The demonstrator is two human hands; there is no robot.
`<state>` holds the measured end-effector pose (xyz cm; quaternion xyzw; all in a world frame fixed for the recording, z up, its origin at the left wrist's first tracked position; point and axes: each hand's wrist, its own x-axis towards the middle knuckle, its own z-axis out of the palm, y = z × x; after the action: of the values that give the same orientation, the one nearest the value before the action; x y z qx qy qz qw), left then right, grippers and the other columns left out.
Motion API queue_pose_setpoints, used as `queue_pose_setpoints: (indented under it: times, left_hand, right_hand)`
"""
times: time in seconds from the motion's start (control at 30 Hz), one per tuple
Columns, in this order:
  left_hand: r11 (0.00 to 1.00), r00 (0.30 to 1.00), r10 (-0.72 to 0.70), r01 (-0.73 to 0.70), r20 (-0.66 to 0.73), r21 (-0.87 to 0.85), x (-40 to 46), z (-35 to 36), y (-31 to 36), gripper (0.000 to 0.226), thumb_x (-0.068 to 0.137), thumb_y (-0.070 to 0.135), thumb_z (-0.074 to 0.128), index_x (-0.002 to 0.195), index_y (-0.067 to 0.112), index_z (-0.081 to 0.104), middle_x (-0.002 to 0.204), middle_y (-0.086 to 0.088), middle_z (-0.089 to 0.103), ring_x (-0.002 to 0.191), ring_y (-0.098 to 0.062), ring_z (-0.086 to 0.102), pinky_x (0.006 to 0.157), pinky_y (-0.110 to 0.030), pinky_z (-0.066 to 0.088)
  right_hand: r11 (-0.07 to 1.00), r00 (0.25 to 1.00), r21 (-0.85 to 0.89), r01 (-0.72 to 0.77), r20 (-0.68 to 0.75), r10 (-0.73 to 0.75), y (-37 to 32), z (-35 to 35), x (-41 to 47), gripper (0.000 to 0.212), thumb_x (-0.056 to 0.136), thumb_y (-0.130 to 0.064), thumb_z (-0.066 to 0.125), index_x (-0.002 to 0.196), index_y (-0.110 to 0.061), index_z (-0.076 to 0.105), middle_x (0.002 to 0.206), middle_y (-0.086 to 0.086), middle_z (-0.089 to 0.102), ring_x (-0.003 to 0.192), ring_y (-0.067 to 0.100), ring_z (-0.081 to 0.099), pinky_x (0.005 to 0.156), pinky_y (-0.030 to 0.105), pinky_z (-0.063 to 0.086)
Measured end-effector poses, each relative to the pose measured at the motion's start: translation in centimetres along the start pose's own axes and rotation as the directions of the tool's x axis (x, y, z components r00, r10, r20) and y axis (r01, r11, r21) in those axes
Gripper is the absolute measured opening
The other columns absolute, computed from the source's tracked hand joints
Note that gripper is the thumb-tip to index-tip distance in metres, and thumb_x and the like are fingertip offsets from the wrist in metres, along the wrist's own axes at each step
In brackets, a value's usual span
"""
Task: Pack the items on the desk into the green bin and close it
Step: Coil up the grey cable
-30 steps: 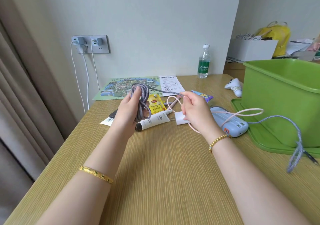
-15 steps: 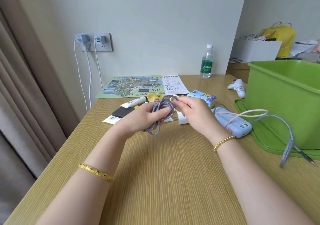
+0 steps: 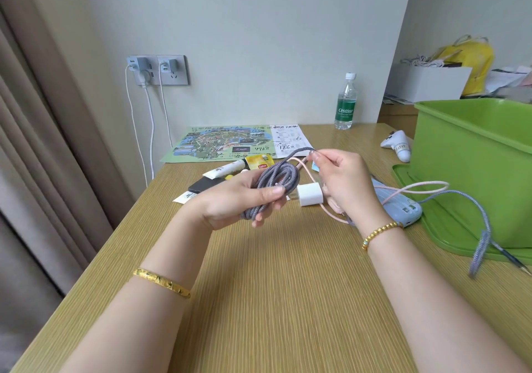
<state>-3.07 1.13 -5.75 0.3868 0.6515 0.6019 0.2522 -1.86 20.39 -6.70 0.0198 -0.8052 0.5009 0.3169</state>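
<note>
Since half a second back, the coil of grey cable [image 3: 276, 184] in our left hand [image 3: 244, 203] has gained bulk; thumb and fingers are curled around the loops, holding them just above the tabletop [image 3: 273, 286]. Our right hand [image 3: 342, 182] has lifted and pinches the running strand near its fingertips, feeding another turn. The loose tail at the right now hangs shorter, its end dangling blurred over the bin's lid [image 3: 449, 228]. We judge the winding nearly done, with nothing from this bundle packed yet.

A pink cable [image 3: 414, 188] and white charger [image 3: 310, 198] sit tangled in the same grasp area; whether the right hand also holds the pink one, we cannot tell.

The green bin [image 3: 472, 171] stands open at the far right, on its lid, near the tabletop's right side. Between hands and bin lies a pale blue power bank [image 3: 400, 208]. The near tabletop offers free room; the left edge drops beside the curtain [image 3: 43, 171].
</note>
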Motion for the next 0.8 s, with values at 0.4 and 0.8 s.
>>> queue_pose_setpoints:
  times: [0.4,0.8]
  left_hand:
    - [0.923,0.631,-0.136,-0.199,-0.764,-0.329,2.3,-0.9,-1.6,0.025,0.099,0.023,0.034,0.100,0.008,0.054,0.072,0.001,0.072,0.064,-0.011,0.066,0.050,-0.022,0.052]
    - [0.920,0.593,-0.118,-0.237,-0.797,-0.313,2.9,-0.3,-1.7,0.029,0.100,0.036,0.030,0.107,0.012,0.045,0.072,-0.005,0.056,0.056,-0.016,0.053,0.055,-0.029,0.048]
  right_hand:
    - [0.999,0.816,-0.039,-0.037,0.576,0.053,0.7,1.8,-1.1,0.024,0.097,-0.022,0.044,0.095,-0.028,0.067,0.042,-0.014,0.026,0.044,0.006,0.025,0.045,0.019,0.023]
    - [0.986,0.729,-0.168,-0.011,0.673,0.123,-0.4,2.7,-2.1,0.027,0.095,-0.029,0.048,0.089,-0.010,0.065,0.048,-0.012,0.043,0.040,0.001,0.038,0.037,0.015,0.035]
